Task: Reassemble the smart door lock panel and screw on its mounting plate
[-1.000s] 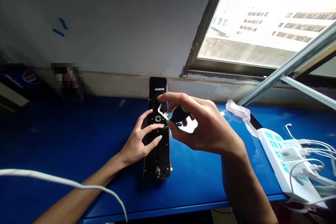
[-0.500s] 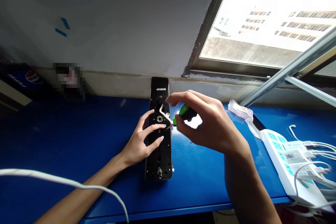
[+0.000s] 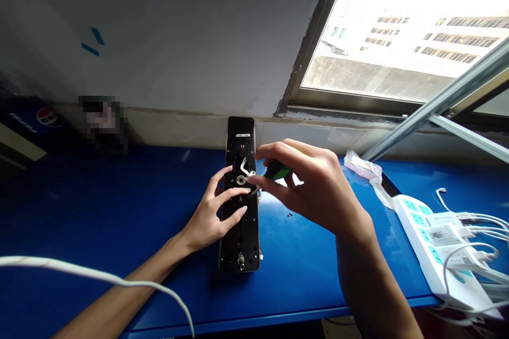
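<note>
A long black door lock panel [image 3: 239, 232] lies lengthwise on the blue table, its far end near the wall. On its face are a round fitting with a square hole, a white cable [image 3: 244, 165] and a threaded post at the near end. My left hand [image 3: 212, 213] rests on the panel from the left, fingers spread across its middle. My right hand [image 3: 314, 185] is closed around a screwdriver with a green and black handle [image 3: 277, 170]. Its thin shaft slants down to the panel's right half, close to my left fingertips. The exact tip contact is too small to make out.
Tiny dark screws [image 3: 290, 215] lie right of the panel. A white power strip [image 3: 421, 238] with plugged chargers and cables stands at the right, near a small clear packet [image 3: 362, 166]. A white cable [image 3: 99, 274] crosses the lower left. A metal brace [image 3: 437, 100] slants before the window.
My right fingers have shifted on the screwdriver handle, and the handle has turned. The tiny screws on the table now show more clearly. My left hand and the panel stay in place.
</note>
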Demonstrator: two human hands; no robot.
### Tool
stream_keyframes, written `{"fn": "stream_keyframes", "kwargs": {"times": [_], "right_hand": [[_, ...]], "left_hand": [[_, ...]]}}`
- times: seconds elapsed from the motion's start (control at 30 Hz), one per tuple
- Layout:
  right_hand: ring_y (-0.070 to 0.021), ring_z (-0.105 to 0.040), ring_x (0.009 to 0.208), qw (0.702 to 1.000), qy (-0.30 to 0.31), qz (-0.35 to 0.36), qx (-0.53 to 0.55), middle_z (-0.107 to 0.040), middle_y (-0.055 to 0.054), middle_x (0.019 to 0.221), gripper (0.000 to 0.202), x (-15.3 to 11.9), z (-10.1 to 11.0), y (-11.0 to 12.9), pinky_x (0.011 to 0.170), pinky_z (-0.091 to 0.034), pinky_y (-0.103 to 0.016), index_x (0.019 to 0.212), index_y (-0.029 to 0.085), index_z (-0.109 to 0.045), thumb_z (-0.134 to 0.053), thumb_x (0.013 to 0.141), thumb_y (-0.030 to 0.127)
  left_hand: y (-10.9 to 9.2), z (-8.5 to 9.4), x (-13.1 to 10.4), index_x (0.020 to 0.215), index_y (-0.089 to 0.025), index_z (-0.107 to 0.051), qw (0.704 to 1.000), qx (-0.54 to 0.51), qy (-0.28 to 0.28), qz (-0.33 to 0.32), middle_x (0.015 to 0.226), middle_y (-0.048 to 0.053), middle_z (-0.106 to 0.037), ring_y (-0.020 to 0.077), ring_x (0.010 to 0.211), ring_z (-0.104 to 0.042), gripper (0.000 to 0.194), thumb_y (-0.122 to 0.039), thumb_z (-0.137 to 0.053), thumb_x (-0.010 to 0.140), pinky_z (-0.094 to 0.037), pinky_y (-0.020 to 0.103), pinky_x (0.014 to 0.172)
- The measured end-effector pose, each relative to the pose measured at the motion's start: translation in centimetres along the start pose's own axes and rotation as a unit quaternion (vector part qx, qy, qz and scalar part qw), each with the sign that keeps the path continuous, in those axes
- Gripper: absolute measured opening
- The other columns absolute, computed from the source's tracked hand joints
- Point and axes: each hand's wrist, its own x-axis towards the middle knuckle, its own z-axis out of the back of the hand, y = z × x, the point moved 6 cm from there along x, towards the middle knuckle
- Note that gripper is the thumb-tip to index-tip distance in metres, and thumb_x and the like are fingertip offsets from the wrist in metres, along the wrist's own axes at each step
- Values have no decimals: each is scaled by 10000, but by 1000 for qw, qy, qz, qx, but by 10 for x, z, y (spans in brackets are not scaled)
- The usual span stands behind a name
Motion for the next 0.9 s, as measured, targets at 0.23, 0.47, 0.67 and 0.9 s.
{"fn": "stream_keyframes", "kwargs": {"times": [0.23, 0.47, 0.67, 0.9], "right_hand": [[-127, -671, 840, 999, 8, 23, 28, -726, -14, 1121, 429, 0, 0, 1, 716, -527, -268, 1275, 215, -645, -722, 858, 149], [-129, -674, 836, 998, 15, 19, 59, -728, -26, 1146, 486, 0, 1, 3, 708, -536, -267, 1300, 212, -613, -647, 832, 84], [-104, -662, 731, 999, 5, 12, 46, -741, -24, 1063, 260, 0, 2, 4, 662, -533, -253, 1193, 221, -662, -636, 944, 151], [-116, -679, 766, 999, 13, -2, 42, -735, -17, 1069, 311, -1, 3, 2, 679, -546, -259, 1207, 210, -663, -699, 899, 189]], "left_hand": [[-1, 1, 0, 1267, -295, -710, 1000, 0, 0, 2, 1690, 44, -261, 353, 1532, -391, 314, -298, -709, 954, -392, 546, 1276], [-1, 0, 0, 1280, -298, -705, 1000, -4, 4, 4, 1686, 48, -252, 343, 1532, -391, 316, -300, -696, 964, -375, 557, 1280], [-2, 1, 0, 1267, -290, -709, 1000, -3, 1, 0, 1687, 49, -261, 352, 1528, -396, 311, -289, -703, 956, -391, 567, 1269], [-3, 1, 1, 1261, -285, -711, 1000, -6, 5, 4, 1685, 50, -259, 350, 1522, -408, 303, -293, -698, 958, -396, 548, 1271]]}}
